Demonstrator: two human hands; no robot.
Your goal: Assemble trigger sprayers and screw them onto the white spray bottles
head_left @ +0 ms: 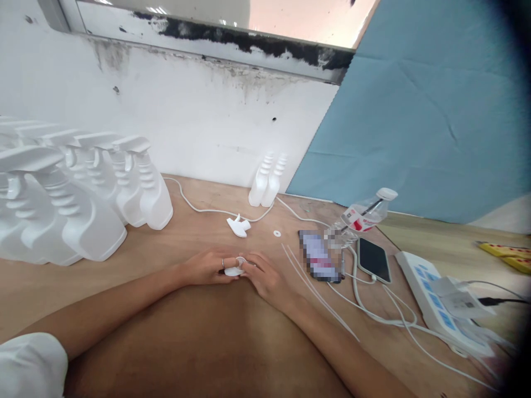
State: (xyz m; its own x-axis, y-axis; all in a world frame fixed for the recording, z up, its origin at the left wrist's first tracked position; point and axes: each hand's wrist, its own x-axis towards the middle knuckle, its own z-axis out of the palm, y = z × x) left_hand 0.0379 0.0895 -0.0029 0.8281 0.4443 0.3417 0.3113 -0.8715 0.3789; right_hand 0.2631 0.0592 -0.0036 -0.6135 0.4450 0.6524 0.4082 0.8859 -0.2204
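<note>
Close to the table's near edge, my left hand (pixel 206 266) and my right hand (pixel 265 278) meet fingertip to fingertip. Between them is a small white plastic part (pixel 233 271) with a round rim; fingers of both hands are closed on it and partly cover it. Just beyond lies a white spray trigger head (pixel 239 225) on its side. A small white ring-shaped washer (pixel 277 234) rests flat to its right. Thin white tubes (pixel 314 288) lie on the wood beside my right forearm.
White spray bottles with trigger heads (pixel 95 204) crowd the left. Two white bottles without heads (pixel 265 181) stand against the wall. On the right are a phone (pixel 319 257), another phone (pixel 374 260), a clear plastic bottle (pixel 365 215), cables, and a power strip (pixel 435 296).
</note>
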